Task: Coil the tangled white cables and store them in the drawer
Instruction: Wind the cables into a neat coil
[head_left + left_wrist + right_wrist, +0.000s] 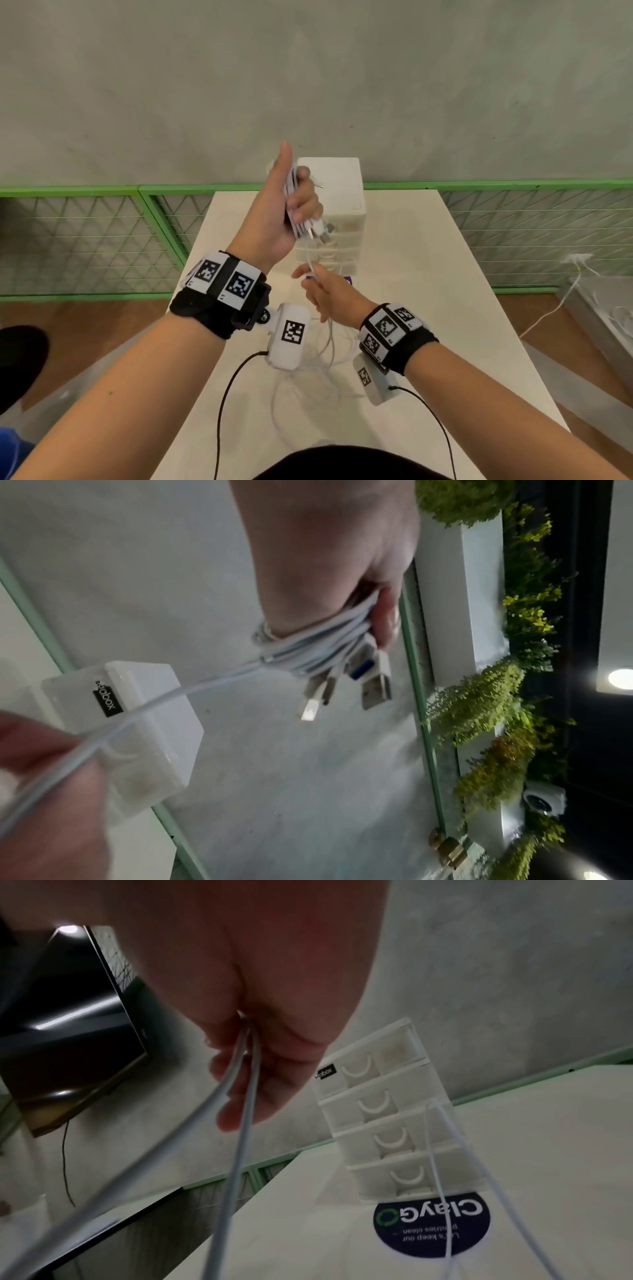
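My left hand is raised with the thumb up, and its fingers grip a wound bundle of white cables. USB plugs stick out below the fist. Below it my right hand pinches the loose strands that run up to the bundle. The rest of the white cable lies tangled on the table between my wrists. Behind the hands stands a small white drawer unit with several drawers, all closed.
The white table runs away from me to a grey wall. A dark round sticker lies before the drawer unit. Green mesh railing flanks both sides. Another white cable hangs at the far right.
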The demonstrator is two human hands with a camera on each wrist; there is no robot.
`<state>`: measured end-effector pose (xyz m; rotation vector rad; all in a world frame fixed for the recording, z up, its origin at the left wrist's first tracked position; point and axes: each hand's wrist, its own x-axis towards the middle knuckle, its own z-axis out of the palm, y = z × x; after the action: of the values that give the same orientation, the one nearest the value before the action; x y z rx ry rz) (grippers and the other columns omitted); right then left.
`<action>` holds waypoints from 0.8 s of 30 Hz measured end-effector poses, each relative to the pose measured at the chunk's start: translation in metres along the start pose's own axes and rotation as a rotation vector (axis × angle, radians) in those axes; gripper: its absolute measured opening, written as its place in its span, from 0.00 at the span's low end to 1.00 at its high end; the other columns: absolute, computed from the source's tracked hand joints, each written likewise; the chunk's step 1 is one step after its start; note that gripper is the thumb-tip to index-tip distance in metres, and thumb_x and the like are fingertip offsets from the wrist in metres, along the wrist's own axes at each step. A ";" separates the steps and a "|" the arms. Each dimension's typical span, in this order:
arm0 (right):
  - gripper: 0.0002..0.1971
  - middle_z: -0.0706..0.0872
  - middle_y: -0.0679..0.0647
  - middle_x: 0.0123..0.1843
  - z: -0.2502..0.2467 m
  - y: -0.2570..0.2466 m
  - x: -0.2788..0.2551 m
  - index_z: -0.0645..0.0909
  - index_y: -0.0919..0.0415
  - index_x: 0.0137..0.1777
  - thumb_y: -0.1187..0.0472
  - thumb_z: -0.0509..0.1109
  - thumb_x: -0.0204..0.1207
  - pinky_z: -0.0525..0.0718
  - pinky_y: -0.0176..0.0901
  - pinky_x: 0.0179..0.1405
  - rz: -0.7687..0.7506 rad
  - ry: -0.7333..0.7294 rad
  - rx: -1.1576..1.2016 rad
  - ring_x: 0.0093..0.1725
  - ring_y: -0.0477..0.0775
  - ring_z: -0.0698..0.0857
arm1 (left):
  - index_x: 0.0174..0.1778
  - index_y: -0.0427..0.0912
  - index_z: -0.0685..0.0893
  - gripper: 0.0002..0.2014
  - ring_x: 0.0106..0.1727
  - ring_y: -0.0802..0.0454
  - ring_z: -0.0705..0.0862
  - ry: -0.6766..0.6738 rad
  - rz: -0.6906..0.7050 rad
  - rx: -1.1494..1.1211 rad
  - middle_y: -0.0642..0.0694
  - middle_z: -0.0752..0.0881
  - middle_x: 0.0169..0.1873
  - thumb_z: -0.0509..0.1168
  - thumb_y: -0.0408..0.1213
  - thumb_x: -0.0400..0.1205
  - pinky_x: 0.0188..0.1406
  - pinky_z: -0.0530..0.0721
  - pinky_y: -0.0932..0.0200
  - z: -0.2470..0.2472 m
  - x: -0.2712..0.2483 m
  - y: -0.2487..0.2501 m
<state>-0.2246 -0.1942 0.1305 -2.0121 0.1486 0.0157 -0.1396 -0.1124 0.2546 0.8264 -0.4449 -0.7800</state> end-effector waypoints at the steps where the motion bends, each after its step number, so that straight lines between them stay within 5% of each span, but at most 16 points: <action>1: 0.08 0.68 0.50 0.28 0.001 -0.001 -0.001 0.72 0.53 0.57 0.59 0.53 0.83 0.80 0.43 0.25 0.010 -0.037 0.042 0.25 0.47 0.69 | 0.33 0.45 0.71 0.21 0.14 0.59 0.62 0.055 0.056 -0.034 0.55 0.64 0.14 0.51 0.56 0.85 0.22 0.69 0.65 -0.001 0.003 0.001; 4: 0.06 0.68 0.50 0.27 -0.001 -0.013 -0.005 0.73 0.52 0.55 0.59 0.56 0.83 0.81 0.43 0.24 0.005 -0.095 0.106 0.20 0.46 0.70 | 0.31 0.45 0.69 0.18 0.17 0.58 0.65 0.215 0.209 0.017 0.54 0.66 0.17 0.55 0.49 0.86 0.24 0.67 0.64 -0.011 0.013 -0.002; 6: 0.06 0.69 0.49 0.28 -0.003 -0.020 -0.008 0.75 0.51 0.55 0.58 0.59 0.82 0.76 0.39 0.21 -0.008 -0.126 0.079 0.20 0.45 0.69 | 0.30 0.46 0.67 0.18 0.18 0.56 0.68 0.296 0.325 0.230 0.54 0.67 0.17 0.57 0.45 0.86 0.22 0.62 0.62 -0.026 0.018 -0.004; 9: 0.07 0.77 0.47 0.34 -0.005 -0.022 -0.013 0.79 0.51 0.56 0.56 0.64 0.80 0.73 0.28 0.30 -0.059 -0.136 -0.067 0.32 0.43 0.75 | 0.29 0.45 0.70 0.17 0.17 0.53 0.70 0.362 0.411 0.677 0.51 0.72 0.17 0.62 0.43 0.84 0.19 0.69 0.61 -0.051 0.021 -0.004; 12: 0.07 0.86 0.45 0.45 -0.016 -0.023 -0.013 0.84 0.52 0.53 0.57 0.66 0.79 0.76 0.31 0.45 -0.125 -0.037 -0.080 0.42 0.42 0.81 | 0.27 0.40 0.75 0.21 0.18 0.50 0.74 0.365 -0.024 1.253 0.45 0.77 0.19 0.64 0.50 0.82 0.21 0.74 0.60 -0.060 0.016 -0.010; 14: 0.07 0.89 0.47 0.45 -0.030 -0.024 -0.011 0.87 0.54 0.51 0.58 0.69 0.77 0.79 0.42 0.49 -0.148 0.056 -0.070 0.44 0.48 0.85 | 0.26 0.36 0.77 0.26 0.16 0.48 0.76 0.198 -0.283 1.476 0.44 0.78 0.16 0.62 0.54 0.81 0.21 0.76 0.59 -0.065 0.007 -0.021; 17: 0.05 0.89 0.49 0.38 -0.048 -0.026 -0.007 0.86 0.48 0.44 0.56 0.76 0.69 0.83 0.52 0.47 -0.177 0.201 -0.073 0.39 0.52 0.85 | 0.30 0.38 0.75 0.28 0.14 0.50 0.73 -0.034 -0.407 1.328 0.44 0.76 0.17 0.52 0.60 0.83 0.16 0.70 0.64 -0.066 -0.007 -0.033; 20: 0.14 0.78 0.47 0.29 -0.063 -0.026 -0.005 0.79 0.43 0.47 0.56 0.79 0.65 0.78 0.47 0.38 -0.212 0.282 -0.091 0.30 0.48 0.76 | 0.34 0.38 0.76 0.34 0.14 0.52 0.67 -0.104 -0.534 1.058 0.47 0.70 0.16 0.42 0.67 0.80 0.15 0.66 0.66 -0.055 -0.016 -0.033; 24: 0.21 0.79 0.37 0.31 -0.076 -0.025 -0.004 0.80 0.44 0.62 0.64 0.73 0.71 0.76 0.30 0.45 -0.242 0.211 -0.034 0.36 0.37 0.77 | 0.35 0.39 0.74 0.28 0.14 0.54 0.61 -0.209 -0.609 1.100 0.48 0.65 0.16 0.55 0.64 0.78 0.17 0.61 0.65 -0.041 -0.021 -0.031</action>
<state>-0.2297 -0.2518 0.1860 -2.0504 0.0378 -0.3502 -0.1414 -0.0901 0.2039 1.9738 -0.8497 -1.1949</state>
